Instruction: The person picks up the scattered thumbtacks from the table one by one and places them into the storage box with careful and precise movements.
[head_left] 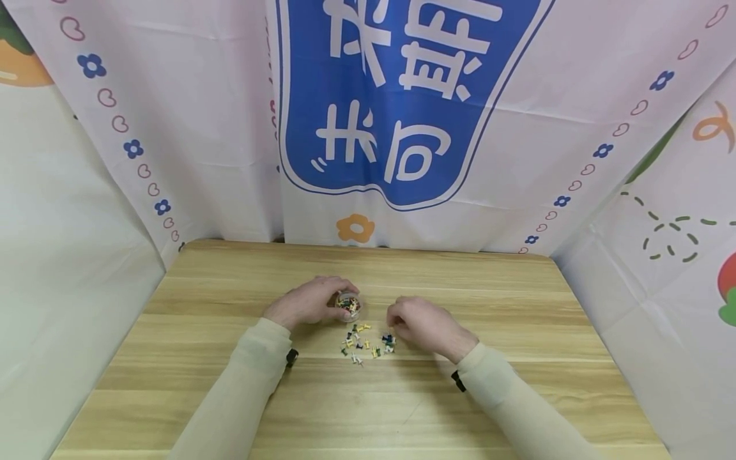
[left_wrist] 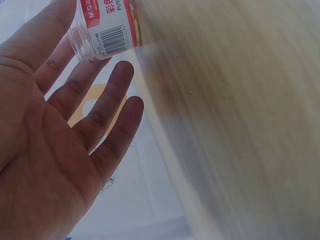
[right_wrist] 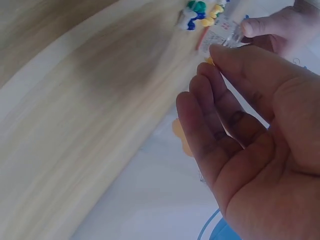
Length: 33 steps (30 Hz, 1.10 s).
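From above, the person's left hand (head_left: 310,301) holds a little clear jar (head_left: 348,305) on the wooden worktop (head_left: 201,358). The jar has colored pins inside it. Just near of the jar lies a small heap of loose pins (head_left: 368,344), right in the middle of the worktop. The right hand (head_left: 422,324) sits at the right edge of the heap with its fingers bent down over the pins there. It looks like it is picking one, but I cannot tell if a pin is really pinched. I think the good way is to take one pin by its fat colored head, never by the sharp point, and drop it straight into the jar's open mouth.

From the left wrist, the left hand (left_wrist: 55,145) shows its palm with the fingers fairly straight, and the jar (left_wrist: 102,27) rests against the fingertips. It has a red and white label with a barcode. The worktop (left_wrist: 235,125) is blurry. I would keep the jar very steady and tipped toward the heap.

From the right wrist, the right hand (right_wrist: 250,135) has its fingers close together and gently curved. No pin shows between them. A few pins (right_wrist: 200,12) and the jar (right_wrist: 225,31) show far off, blurry, with the left hand (right_wrist: 280,27) behind. Slow, small moves are best so the heap does not scatter.
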Available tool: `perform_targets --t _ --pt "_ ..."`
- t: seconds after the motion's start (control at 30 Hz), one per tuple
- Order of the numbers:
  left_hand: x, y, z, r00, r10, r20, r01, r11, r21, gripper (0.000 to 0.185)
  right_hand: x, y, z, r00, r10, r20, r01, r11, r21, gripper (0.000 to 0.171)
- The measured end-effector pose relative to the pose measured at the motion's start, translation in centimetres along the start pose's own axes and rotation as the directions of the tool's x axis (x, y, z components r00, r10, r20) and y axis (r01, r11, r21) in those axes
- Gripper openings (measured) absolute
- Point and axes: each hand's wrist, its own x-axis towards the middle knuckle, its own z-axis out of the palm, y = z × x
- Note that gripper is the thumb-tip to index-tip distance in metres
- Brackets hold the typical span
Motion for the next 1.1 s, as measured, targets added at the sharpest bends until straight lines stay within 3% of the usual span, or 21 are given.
perform_targets --t 0.3,0.67,1.1 --pt "0.0 -0.1 0.1 1.0 -0.017 0.0 0.017 1.0 -0.005 0.05 1.4 -1.1 0.0 0.996 0.052 -0.07 -0.044 0.994 0.104 0.012" --pt "0.0 -0.1 0.0 1.0 0.0 0.001 0.0 1.0 -0.004 0.051 3.3 -2.4 1.1 0.976 0.14 -0.168 -0.103 0.972 0.212 0.01" --pt "0.1 -0.2 0.0 1.0 0.014 0.007 -0.014 1.0 0.004 0.05 5.4 -4.1 1.8 0.964 0.196 -0.181 -0.149 0.958 0.247 0.013"
